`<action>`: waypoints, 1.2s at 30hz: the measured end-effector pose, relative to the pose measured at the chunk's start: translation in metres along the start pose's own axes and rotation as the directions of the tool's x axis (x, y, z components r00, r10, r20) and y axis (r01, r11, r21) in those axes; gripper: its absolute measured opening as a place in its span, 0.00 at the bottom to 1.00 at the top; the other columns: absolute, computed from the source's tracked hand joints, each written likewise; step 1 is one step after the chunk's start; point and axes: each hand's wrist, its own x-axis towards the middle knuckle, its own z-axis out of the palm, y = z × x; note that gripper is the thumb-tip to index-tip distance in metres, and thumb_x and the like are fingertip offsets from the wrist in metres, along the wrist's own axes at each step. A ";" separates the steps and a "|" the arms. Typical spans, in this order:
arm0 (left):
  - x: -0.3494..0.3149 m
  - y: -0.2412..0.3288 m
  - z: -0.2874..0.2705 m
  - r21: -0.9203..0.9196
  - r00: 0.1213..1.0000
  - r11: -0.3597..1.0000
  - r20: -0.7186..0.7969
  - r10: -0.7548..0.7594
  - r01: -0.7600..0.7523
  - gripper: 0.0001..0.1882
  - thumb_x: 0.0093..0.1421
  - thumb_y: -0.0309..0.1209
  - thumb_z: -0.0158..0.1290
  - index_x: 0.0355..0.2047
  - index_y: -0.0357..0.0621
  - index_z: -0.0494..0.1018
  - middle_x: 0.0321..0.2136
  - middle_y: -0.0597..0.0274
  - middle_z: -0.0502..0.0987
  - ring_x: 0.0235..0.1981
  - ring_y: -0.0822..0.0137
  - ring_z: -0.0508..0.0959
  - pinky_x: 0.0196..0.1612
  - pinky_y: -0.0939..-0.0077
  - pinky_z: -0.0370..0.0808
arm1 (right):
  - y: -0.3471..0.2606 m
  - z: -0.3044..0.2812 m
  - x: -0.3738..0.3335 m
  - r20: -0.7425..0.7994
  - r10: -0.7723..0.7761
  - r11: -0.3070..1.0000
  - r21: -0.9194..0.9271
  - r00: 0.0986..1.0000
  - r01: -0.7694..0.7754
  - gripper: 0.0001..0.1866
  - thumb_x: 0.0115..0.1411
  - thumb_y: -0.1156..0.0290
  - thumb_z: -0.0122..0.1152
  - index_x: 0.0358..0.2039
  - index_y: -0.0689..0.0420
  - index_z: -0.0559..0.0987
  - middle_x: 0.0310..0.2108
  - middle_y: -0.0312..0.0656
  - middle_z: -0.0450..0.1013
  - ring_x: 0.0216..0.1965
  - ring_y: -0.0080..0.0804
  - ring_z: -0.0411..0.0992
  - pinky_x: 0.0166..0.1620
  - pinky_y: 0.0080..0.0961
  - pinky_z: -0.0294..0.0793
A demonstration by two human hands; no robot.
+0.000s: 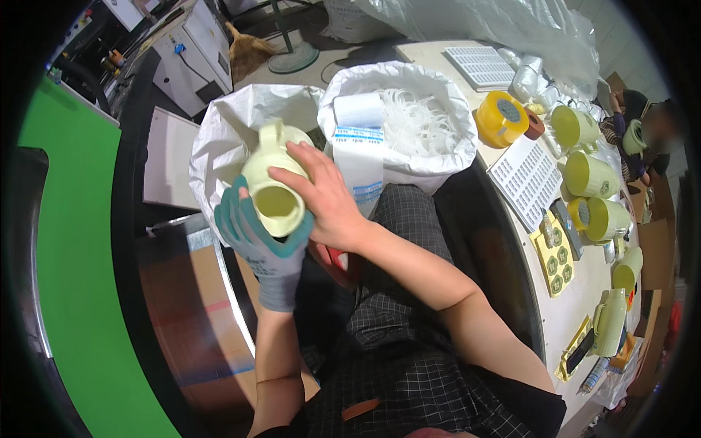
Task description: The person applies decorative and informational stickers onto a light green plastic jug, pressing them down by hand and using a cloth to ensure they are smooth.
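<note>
A pale yellow-green jug body [252,165] with a loop handle is held tilted in front of me, its round open mouth turned toward me. My left hand [269,237], in a grey glove with teal-coated fingers, wraps around the mouth end from the near side. My bare right hand [327,196] lies over the jug's right side, fingers curled across it. Below and behind the jug opens a white woven sack [213,135]. Beside it, another white sack [445,162] is filled with clear plastic rings [420,124]. A white roll [358,111] with a hanging printed strip rests at that sack's left rim.
On the curved table [522,274] at right are a yellow tape roll [502,120], label sheets [526,179], round green stickers [558,259] and several jug bodies [591,175]. A person [621,124] beyond holds another jug. Left is a green surface [77,255]; a cardboard box [193,306] stands below.
</note>
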 end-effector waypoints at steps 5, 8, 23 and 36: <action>0.019 -0.015 0.025 -0.156 0.995 0.987 -0.094 0.017 -0.031 0.51 0.51 0.33 0.74 0.71 0.39 0.58 0.67 0.41 0.66 0.66 0.38 0.67 0.65 0.40 0.68 | 0.024 -0.029 0.007 0.006 0.052 0.999 -0.005 0.999 -0.052 0.41 0.47 0.75 0.76 0.64 0.51 0.73 0.65 0.50 0.66 0.65 0.54 0.64 0.68 0.47 0.67; 0.005 -0.006 0.025 -0.225 0.991 0.974 -0.135 -0.008 -0.022 0.52 0.51 0.33 0.75 0.71 0.38 0.58 0.66 0.38 0.66 0.63 0.36 0.69 0.64 0.40 0.70 | 0.094 -0.065 -0.020 -0.213 0.165 0.957 -0.200 0.963 -0.208 0.20 0.53 0.78 0.74 0.47 0.57 0.81 0.46 0.45 0.77 0.48 0.44 0.75 0.50 0.36 0.77; -0.060 0.084 -0.005 -0.452 0.916 0.883 0.395 0.070 0.127 0.50 0.42 0.52 0.76 0.61 0.37 0.70 0.56 0.50 0.74 0.54 0.48 0.75 0.57 0.47 0.72 | 0.206 -0.163 -0.024 0.013 0.473 0.534 -0.799 0.881 -0.275 0.08 0.60 0.66 0.69 0.39 0.53 0.85 0.38 0.41 0.79 0.45 0.43 0.78 0.46 0.40 0.80; -0.073 0.069 0.001 -0.424 0.926 0.905 0.329 0.183 -0.029 0.30 0.51 0.48 0.71 0.49 0.49 0.76 0.51 0.59 0.72 0.52 0.49 0.75 0.54 0.48 0.74 | -0.014 -0.121 -0.082 0.338 -0.218 0.936 -0.192 0.915 0.294 0.15 0.54 0.57 0.71 0.36 0.54 0.84 0.39 0.38 0.76 0.40 0.39 0.75 0.46 0.37 0.75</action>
